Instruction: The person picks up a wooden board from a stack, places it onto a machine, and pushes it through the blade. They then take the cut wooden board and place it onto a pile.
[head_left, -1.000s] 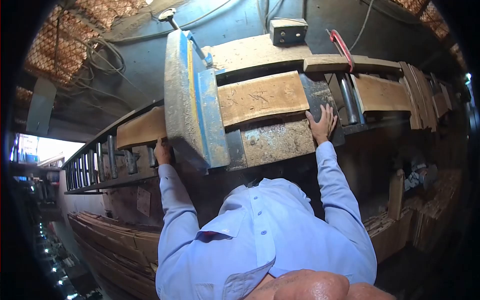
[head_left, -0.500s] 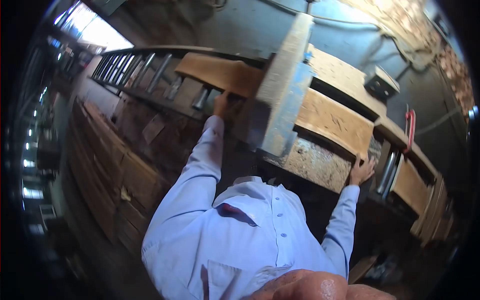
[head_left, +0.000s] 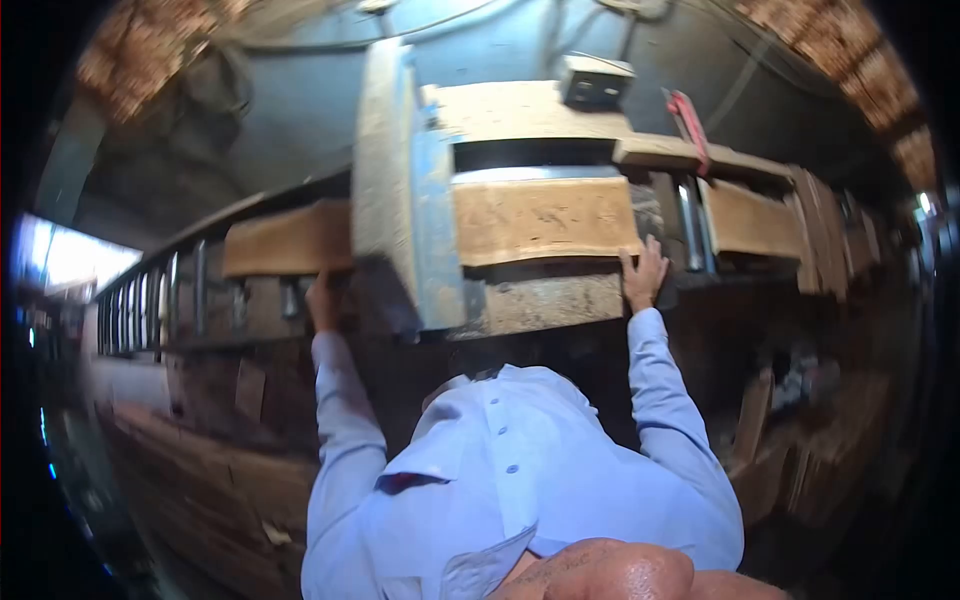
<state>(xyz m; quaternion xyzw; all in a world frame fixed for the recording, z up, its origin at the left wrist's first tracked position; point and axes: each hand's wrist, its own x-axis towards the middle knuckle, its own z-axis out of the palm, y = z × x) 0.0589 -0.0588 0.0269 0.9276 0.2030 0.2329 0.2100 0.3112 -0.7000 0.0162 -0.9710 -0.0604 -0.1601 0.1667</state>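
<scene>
My left hand is at the front edge of a wooden board, left of a blue, dust-covered machine column. Its fingers are blurred and partly hidden by the board. On the column's other side lies a wide board section with dark marks on its face. Whether both sections are one plank cannot be seen, since the column covers the middle. At the right section's front corner, my right hand has its fingers spread, touching the board's end. Beneath that section is a sawdust-covered machine bed.
Metal rollers run off to the left, and another roller stands right of my right hand. Farther right lie another board and upright wood pieces. A switch box and a red handle sit behind. Stacked planks lie lower left.
The camera view has turned, so the machine now appears more level and farther left. Both hands stay beside the same board sections. Whether the wood has shifted is hard to tell.
</scene>
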